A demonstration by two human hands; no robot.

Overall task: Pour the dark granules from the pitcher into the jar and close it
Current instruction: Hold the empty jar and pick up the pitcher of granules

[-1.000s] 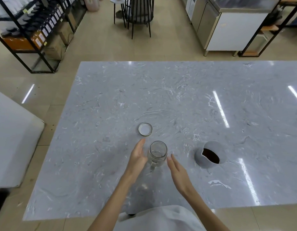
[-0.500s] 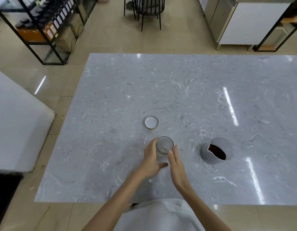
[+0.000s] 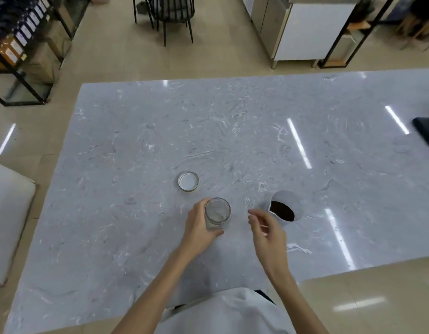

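Note:
An empty clear glass jar (image 3: 217, 213) stands upright on the grey marble table (image 3: 136, 141). My left hand (image 3: 199, 230) is wrapped around its left side and grips it. Its round metal lid (image 3: 188, 181) lies flat on the table just behind the jar, inner side up. A white pitcher (image 3: 284, 207) holding dark granules stands to the right of the jar. My right hand (image 3: 268, 231) hovers between jar and pitcher, fingers apart and holding nothing, close to the pitcher's near-left side.
A dark flat object (image 3: 426, 133) lies at the table's far right edge. Beyond the table stand a black wire chair (image 3: 171, 13), a white cabinet (image 3: 305, 30) and black shelving (image 3: 23, 44) on the left. A white surface (image 3: 8, 213) sits left of the table.
My right hand has let go of the jar and moved right toward the pitcher. My left hand has kept its hold on the jar. The view has shifted.

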